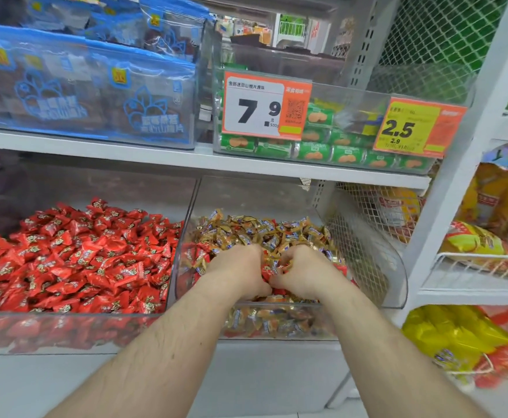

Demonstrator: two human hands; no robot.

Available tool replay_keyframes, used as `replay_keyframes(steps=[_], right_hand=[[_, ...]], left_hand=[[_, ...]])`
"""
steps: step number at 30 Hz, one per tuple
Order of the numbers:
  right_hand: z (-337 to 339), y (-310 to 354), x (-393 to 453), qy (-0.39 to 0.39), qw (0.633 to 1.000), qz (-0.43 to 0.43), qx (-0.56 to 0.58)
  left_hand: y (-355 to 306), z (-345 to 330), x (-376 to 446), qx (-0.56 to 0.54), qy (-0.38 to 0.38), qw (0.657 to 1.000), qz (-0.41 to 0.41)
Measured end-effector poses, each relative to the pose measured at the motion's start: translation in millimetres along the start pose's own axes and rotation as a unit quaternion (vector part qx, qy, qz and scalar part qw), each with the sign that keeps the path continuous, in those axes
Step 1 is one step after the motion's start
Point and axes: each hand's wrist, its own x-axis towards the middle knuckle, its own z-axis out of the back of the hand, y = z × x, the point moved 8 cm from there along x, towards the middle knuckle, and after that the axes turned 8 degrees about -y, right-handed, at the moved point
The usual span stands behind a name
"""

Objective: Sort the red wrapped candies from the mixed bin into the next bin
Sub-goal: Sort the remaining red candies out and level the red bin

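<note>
The scene is a shop aisle with white metal shelves. On the lower shelf [246,372] two clear plastic bins stand side by side, touching. The mixed bin [397,285] is at the right end of this shelf, beside a white wire mesh panel [361,230]. It holds mostly gold wrapped candies [264,227] with some red wrapped candies [269,274] among them. The next bin [65,333], to the left, is full of red candies only.

Both hands are inside the mixed bin, near its front wall. The left hand [237,273] has its fingers curled down into the pile and grasps candies there. The right hand [304,274] also has curled fingers, and they pinch red wrappers between the two hands. The hands are just beside each other.

On the upper shelf [156,155], a clear box [322,164] holds green packets and carries two price tags, one with 7.9 [258,107] and one with 2.5 [409,128]. To its left stand blue transparent bags [96,95]. At the right, another white rack [457,206] carries yellow and red snack packs [469,345].
</note>
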Motion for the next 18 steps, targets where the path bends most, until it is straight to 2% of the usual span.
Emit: replay_keyframes(steps=[4,8,10,14,18], right_hand=[[-2,-7,1,0.030,1.000,0.002,-0.005],[30,-24,-2,-0.060,0.985,-0.052,0.156],[37,-22,-7,-0.076,0.975,-0.053,0.204],[15,-1,-11,-0.028,0.993,0.003,0.115],[-7,6,-6,0.022,0.999,0.019,0.036]], left_hand=[[9,3,-3,-0.051,0.029,0.998,0.009],[23,20,-5,-0.074,-0.008,0.997,0.028],[24,21,-8,-0.060,-0.019,0.998,0.029],[22,9,-2,-0.040,-0.035,0.998,0.024],[12,-3,6,0.015,-0.024,1.000,0.011]])
